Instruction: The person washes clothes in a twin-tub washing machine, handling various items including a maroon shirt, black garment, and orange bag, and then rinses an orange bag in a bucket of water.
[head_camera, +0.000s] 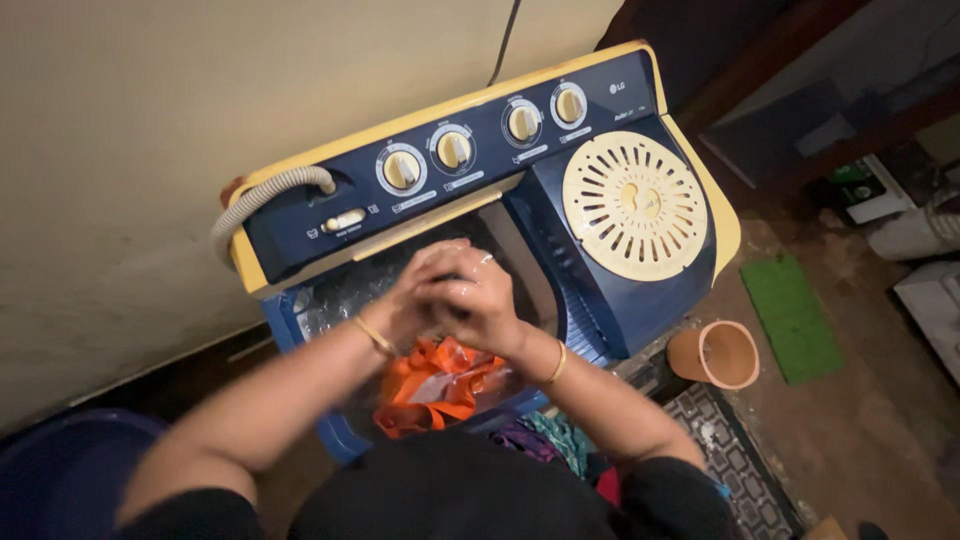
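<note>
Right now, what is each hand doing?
Left hand: clasped against the right, above the orange cloth; grip cannot be told.
Right hand: likewise, cannot be told.

Two bare forearms, each wearing a thin gold metal bangle (375, 337) at the wrist; the second bangle (558, 363) matches. Short black sleeves and a black top (450, 490) below them.

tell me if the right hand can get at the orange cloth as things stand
Probably yes. The right hand is clasped with the left hand just above the orange cloth, which lies at the open tub's front edge with nothing over it.
</note>
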